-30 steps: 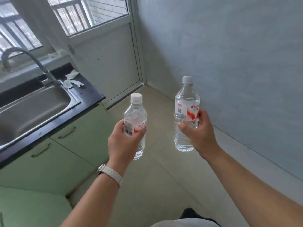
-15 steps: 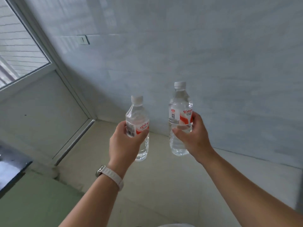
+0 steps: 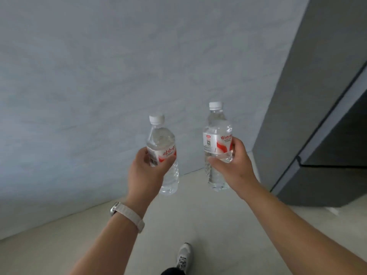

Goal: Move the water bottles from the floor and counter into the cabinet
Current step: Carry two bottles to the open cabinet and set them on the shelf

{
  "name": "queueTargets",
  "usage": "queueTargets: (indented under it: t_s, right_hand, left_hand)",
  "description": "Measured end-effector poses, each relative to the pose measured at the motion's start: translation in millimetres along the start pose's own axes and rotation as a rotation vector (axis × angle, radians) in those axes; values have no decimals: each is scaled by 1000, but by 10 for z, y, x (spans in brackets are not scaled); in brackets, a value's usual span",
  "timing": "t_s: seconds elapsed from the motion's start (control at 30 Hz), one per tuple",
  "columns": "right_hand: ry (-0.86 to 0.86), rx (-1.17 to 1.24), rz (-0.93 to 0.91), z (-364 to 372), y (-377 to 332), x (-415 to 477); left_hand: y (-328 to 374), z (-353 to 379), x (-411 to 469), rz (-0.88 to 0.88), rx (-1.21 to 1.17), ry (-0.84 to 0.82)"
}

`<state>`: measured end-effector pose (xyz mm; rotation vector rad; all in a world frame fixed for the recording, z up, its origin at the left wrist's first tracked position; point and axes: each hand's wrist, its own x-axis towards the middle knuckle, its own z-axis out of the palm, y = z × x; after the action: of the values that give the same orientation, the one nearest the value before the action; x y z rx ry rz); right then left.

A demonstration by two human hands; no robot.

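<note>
I hold two clear water bottles upright in front of me, each with a white cap and a red and white label. My left hand (image 3: 146, 173) grips the shorter-looking left bottle (image 3: 161, 143) around its label. The right bottle (image 3: 217, 133) is in my right hand (image 3: 234, 165), fingers wrapped around its middle. A pale watch strap sits on my left wrist. No cabinet shows in this view.
A pale grey wall (image 3: 119, 66) fills the view ahead. A tall dark grey fridge (image 3: 321, 116) stands at the right, close to my right arm. The floor (image 3: 208, 215) is light tile, and my white shoe (image 3: 183, 257) steps forward at the bottom.
The view has swung right: the sink, counter and glazed door have left the frame and the grey fridge has come in. Both bottles stay gripped in my hands.
</note>
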<state>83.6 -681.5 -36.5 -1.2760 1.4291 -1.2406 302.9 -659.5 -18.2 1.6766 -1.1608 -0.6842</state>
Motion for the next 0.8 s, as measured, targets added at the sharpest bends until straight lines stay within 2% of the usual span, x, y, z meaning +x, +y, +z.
queueTargets:
  t_s: [0.47, 0.8]
  right_hand:
    - [621, -160, 178, -928, 78, 534]
    - [974, -175, 261, -1329, 140, 269]
  left_hand:
    - [509, 1817, 1115, 205, -125, -634]
    - [869, 2858, 1014, 298, -175, -1018]
